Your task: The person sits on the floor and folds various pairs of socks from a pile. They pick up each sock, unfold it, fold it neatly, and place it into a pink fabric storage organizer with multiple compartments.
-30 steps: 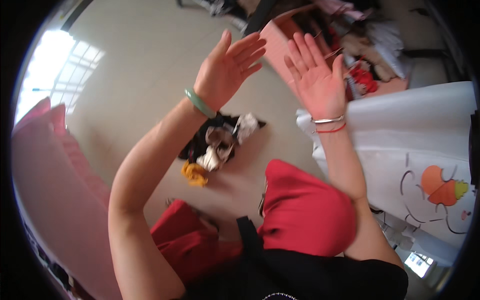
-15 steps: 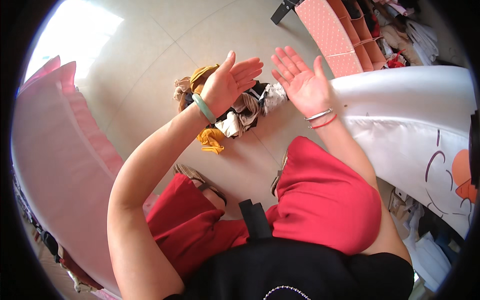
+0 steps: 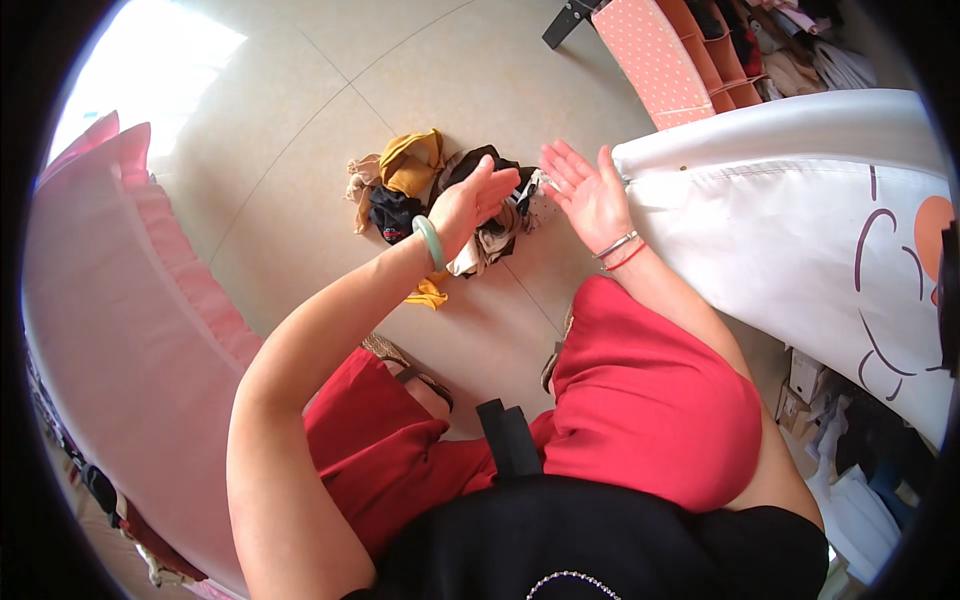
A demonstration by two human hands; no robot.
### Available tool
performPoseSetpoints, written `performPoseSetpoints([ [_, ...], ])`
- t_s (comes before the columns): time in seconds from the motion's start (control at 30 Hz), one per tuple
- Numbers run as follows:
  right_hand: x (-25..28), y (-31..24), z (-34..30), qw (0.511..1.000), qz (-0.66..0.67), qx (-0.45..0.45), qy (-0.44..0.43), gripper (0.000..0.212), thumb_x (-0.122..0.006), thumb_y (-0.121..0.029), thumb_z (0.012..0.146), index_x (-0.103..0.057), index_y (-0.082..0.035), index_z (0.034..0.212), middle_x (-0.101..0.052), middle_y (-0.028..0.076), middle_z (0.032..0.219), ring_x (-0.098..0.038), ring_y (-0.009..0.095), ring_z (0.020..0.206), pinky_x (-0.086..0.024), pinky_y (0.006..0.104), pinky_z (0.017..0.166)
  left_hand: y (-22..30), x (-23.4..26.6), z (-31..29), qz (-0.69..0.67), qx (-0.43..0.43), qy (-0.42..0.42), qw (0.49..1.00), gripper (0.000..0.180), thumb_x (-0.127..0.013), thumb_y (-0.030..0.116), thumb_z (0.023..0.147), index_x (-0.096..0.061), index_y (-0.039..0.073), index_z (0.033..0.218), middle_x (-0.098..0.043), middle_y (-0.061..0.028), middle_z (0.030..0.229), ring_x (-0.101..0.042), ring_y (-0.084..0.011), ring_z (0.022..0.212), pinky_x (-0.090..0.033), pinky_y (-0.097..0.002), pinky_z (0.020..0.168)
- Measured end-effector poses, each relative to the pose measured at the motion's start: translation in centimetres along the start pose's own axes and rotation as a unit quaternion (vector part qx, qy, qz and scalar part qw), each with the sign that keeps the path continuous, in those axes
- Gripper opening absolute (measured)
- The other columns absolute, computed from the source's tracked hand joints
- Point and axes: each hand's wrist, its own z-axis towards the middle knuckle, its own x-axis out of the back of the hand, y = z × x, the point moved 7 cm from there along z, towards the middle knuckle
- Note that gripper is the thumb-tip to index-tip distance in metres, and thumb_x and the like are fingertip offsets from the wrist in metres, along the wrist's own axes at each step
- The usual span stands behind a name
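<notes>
- While the left hand (image 3: 472, 208) hangs left of the frame's centre, fingers outstretched and palm inward, the right hand (image 3: 590, 200) is spread palm up; neither grips anything.
- Partly behind the left hand, the cloth pile (image 3: 395, 212) lies on the floor (image 3: 285, 110), upper centre; contact cannot be told.
- Its pieces, a mustard cloth (image 3: 412, 165) among them, are crumpled together, none neatly folded, so all the handling seems left to do.
- Upper right, a divided pink box (image 3: 655, 60) stands apart, dark items inside.
</notes>
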Motion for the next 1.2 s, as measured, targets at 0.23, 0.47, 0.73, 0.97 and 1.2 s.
performPoseSetpoints([
  [0.23,0.6,-0.6,-0.2,0.993,-0.112,0.029,0.016,0.071,-0.036,-0.057,0.098,-0.04,-0.001,0.141,-0.043,0.012,0.145,-0.038,0.022,0.135,-0.034,0.0356,0.106,-1.0,1.2,-1.0,-0.03,0.021,0.028,0.999,0.064,-0.04,0.053,0.098,-0.047,0.003,0.137,-0.048,-0.0099,0.141,-0.04,-0.021,0.134,-0.028,-0.0361,0.112],
  [0.47,-0.5,0.4,-1.4,0.734,-0.66,0.159,-0.007,0.051,-0.057,-0.013,0.083,-0.05,-0.007,0.134,-0.056,0.011,0.132,-0.045,0.028,0.131,-0.036,0.033,0.105,-0.3,1.8,-0.5,-0.052,0.02,0.046,0.997,0.06,-0.038,0.052,0.099,-0.049,0.005,0.136,-0.051,-0.0087,0.138,-0.043,-0.0202,0.131,-0.031,-0.0353,0.11],
  [0.73,-0.7,2.9,-1.5,0.505,-0.84,0.197,-0.029,0.073,-0.062,-0.002,0.074,-0.036,-0.011,0.141,-0.038,0.009,0.147,-0.028,0.023,0.141,-0.024,0.0435,0.112,-0.5,1.5,-0.4,-0.057,0.017,0.044,0.997,0.062,-0.04,0.051,0.098,-0.046,0.003,0.137,-0.05,-0.0099,0.14,-0.043,-0.0208,0.132,-0.031,-0.0353,0.11],
  [0.97,0.0,1.2,-1.3,0.533,-0.812,0.238,0.001,0.059,-0.063,-0.003,0.076,-0.043,-0.009,0.131,-0.06,0.017,0.117,-0.054,0.033,0.114,-0.039,0.0414,0.099,-0.5,1.8,-1.2,-0.023,0.024,0.051,0.998,0.059,-0.042,0.048,0.099,-0.048,0.002,0.135,-0.052,-0.0112,0.137,-0.046,-0.0216,0.129,-0.035,-0.0353,0.108],
  [1.2,1.8,-2.9,-0.9,0.697,-0.671,0.195,0.164,0.047,-0.064,-0.017,0.079,-0.049,0.004,0.118,-0.065,0.019,0.099,-0.063,0.03,0.094,-0.049,0.036,0.084,-2.6,2.3,-1.1,0.145,0.016,0.079,0.986,0.037,-0.055,0.03,0.096,-0.058,0.009,0.127,-0.062,-0.0045,0.122,-0.056,-0.0153,0.115,-0.043,-0.0301,0.094],
])
